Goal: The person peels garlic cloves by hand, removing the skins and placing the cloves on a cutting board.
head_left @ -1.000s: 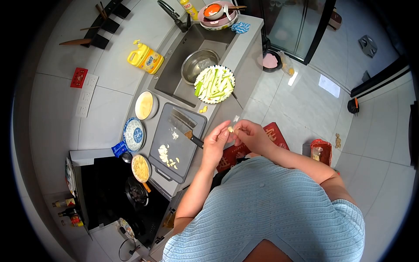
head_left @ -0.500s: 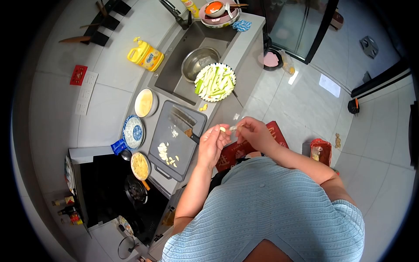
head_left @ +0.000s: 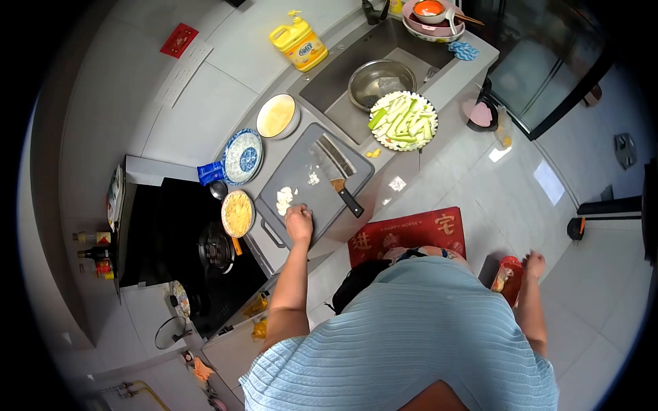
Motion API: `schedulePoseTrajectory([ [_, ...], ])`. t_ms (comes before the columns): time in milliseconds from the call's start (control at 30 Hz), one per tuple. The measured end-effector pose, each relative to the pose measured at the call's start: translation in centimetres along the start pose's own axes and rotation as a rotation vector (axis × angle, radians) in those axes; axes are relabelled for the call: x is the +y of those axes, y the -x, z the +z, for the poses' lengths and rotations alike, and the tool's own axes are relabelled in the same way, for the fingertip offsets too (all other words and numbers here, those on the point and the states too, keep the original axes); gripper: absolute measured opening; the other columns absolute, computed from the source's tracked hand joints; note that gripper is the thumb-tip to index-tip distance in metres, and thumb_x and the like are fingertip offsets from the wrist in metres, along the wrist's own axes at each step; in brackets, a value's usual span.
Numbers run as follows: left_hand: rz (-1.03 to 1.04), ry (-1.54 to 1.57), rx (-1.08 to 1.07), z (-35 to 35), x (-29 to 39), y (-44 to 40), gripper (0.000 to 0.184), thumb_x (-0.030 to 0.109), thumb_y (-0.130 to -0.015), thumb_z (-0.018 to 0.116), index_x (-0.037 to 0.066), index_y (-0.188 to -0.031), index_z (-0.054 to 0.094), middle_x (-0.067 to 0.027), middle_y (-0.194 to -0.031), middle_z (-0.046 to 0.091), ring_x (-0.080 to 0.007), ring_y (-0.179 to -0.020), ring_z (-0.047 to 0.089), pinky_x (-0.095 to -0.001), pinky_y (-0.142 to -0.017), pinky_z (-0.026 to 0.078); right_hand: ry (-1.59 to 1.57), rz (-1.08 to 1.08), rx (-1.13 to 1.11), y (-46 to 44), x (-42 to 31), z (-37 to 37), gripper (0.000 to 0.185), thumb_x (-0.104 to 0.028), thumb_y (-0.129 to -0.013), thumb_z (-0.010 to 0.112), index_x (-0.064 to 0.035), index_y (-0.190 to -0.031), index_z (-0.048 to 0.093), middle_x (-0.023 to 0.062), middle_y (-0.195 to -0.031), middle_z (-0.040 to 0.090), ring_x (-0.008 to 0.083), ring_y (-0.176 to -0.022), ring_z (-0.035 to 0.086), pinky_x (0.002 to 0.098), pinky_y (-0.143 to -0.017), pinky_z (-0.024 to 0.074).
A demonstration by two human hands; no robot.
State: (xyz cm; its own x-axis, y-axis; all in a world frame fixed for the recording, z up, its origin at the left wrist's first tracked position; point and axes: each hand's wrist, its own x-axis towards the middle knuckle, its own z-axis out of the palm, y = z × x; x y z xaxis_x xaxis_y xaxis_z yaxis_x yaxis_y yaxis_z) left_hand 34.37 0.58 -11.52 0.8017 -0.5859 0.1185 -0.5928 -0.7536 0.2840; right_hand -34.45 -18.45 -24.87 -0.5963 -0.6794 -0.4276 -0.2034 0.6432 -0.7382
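My left hand (head_left: 299, 223) is closed over the lower part of the grey cutting board (head_left: 301, 157), right beside the garlic pieces (head_left: 284, 199); what its fingers hold is hidden. A cleaver (head_left: 334, 157) lies on the board, its black handle past the edge, with a little chopped garlic (head_left: 313, 178) near the blade. Far to the right, my right hand (head_left: 534, 264) is beside the red-rimmed bin (head_left: 506, 277), fingers drawn together; I cannot make out anything in them.
A plate of cut green vegetable (head_left: 403, 121) overlaps the sink edge beside a steel bowl (head_left: 382, 83). Left of the board stand a white bowl (head_left: 278, 116), blue-patterned dishes (head_left: 242, 157) and a bowl of yellow shreds (head_left: 238, 214). A red mat (head_left: 408, 236) lies below.
My hands have moved apart from in front of me, the left onto the cutting board and the right out to the bin. The view has shifted and turned.
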Motion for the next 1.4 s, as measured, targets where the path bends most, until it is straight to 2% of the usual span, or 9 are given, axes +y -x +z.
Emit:
schedulePoseTrajectory([
  [100,0.029,-0.015,0.098,-0.1,-0.2,-2.3,0.017,0.012,-0.073,0.069,0.008,-0.089,0.066,-0.0123,-0.095,0.061,-0.0301,-0.094,0.056,-0.0391,-0.084,0.044,0.253,0.013,0.186,-6.8,7.2,-4.9,0.025,-0.023,-0.080,0.057,0.0002,-0.089,0.060,0.0112,-0.068,0.061,0.0214,-0.051,0.058,0.0315,-0.043,0.0460],
  [400,0.136,-0.091,-0.041,2.5,-0.2,-7.2,0.018,0.010,-0.078,0.061,0.006,-0.095,0.065,-0.0154,-0.099,0.061,-0.0338,-0.087,0.059,-0.0405,-0.075,0.048,0.090,0.318,0.381,-0.3,1.7,-10.2,0.031,-0.012,-0.079,0.047,-0.0029,-0.108,0.054,0.0125,-0.076,0.061,0.0216,-0.053,0.059,0.0325,-0.043,0.0484],
  [467,0.152,0.028,0.073,3.0,0.5,-7.3,0.015,0.007,-0.080,0.058,0.006,-0.093,0.065,-0.0130,-0.087,0.062,-0.0257,-0.076,0.062,-0.0346,-0.069,0.049,0.048,0.280,0.326,-0.7,2.3,-9.2,0.030,-0.013,-0.079,0.048,-0.0029,-0.106,0.055,0.0125,-0.076,0.061,0.0216,-0.055,0.059,0.0331,-0.043,0.0488],
  [633,0.070,0.846,-0.354,0.7,9.9,-3.5,0.012,0.006,-0.083,0.061,0.005,-0.095,0.062,0.0029,-0.069,0.055,-0.0053,-0.069,0.052,-0.0203,-0.064,0.043,0.135,-0.108,-0.004,-1.2,1.9,0.0,0.013,-0.017,-0.083,0.054,-0.0049,-0.087,0.056,0.0053,-0.064,0.055,0.0140,-0.047,0.049,0.0285,-0.039,0.0414],
  [733,0.271,0.930,-0.544,-2.2,16.7,1.4,0.013,0.005,-0.083,0.061,0.005,-0.096,0.061,0.0011,-0.077,0.057,-0.0066,-0.071,0.054,-0.0212,-0.065,0.044,0.064,-0.130,-0.547,13.5,-12.1,7.0,0.012,-0.007,-0.087,0.046,-0.0052,-0.095,0.055,0.0011,-0.062,0.048,0.0108,-0.047,0.046,0.0266,-0.041,0.0405],
  [833,0.490,0.932,-0.622,-5.3,21.9,5.2,0.016,0.004,-0.081,0.062,0.003,-0.097,0.060,-0.0045,-0.084,0.057,-0.0105,-0.073,0.056,-0.0232,-0.066,0.046,-0.073,-0.147,-1.141,23.8,-20.2,10.2,0.024,-0.013,-0.092,0.051,-0.0027,-0.113,0.055,0.0105,-0.088,0.065,0.0138,-0.068,0.061,0.0253,-0.062,0.0518],
  [900,0.559,0.877,-0.626,-6.7,24.1,6.7,0.017,0.003,-0.080,0.062,0.003,-0.097,0.060,-0.0062,-0.084,0.057,-0.0131,-0.074,0.057,-0.0246,-0.067,0.047,-0.159,-0.035,-1.334,28.0,-22.9,11.4,0.021,-0.012,-0.092,0.051,-0.0010,-0.109,0.056,0.0106,-0.089,0.064,0.0130,-0.068,0.060,0.0251,-0.063,0.0522],
  [1100,0.799,0.803,-0.512,-7.8,24.9,8.1,0.021,0.001,-0.078,0.062,0.004,-0.098,0.060,-0.0076,-0.092,0.058,-0.0198,-0.081,0.061,-0.0290,-0.070,0.049,-0.335,0.203,-1.439,30.2,-24.8,12.5,0.013,-0.009,-0.092,0.051,0.0021,-0.095,0.056,0.0122,-0.088,0.064,0.0148,-0.065,0.061,0.0255,-0.063,0.0526],
  [1400,0.400,0.990,-0.667,-8.0,25.1,8.5,0.009,-0.002,-0.080,0.062,-0.002,-0.089,0.063,-0.0066,-0.087,0.060,-0.0139,-0.079,0.064,-0.0234,-0.068,0.050,-0.492,0.263,-1.467,29.9,-24.3,12.3,0.010,-0.005,-0.090,0.053,0.0007,-0.097,0.056,0.0108,-0.087,0.062,0.0149,-0.070,0.060,0.0263,-0.066,0.0517],
])
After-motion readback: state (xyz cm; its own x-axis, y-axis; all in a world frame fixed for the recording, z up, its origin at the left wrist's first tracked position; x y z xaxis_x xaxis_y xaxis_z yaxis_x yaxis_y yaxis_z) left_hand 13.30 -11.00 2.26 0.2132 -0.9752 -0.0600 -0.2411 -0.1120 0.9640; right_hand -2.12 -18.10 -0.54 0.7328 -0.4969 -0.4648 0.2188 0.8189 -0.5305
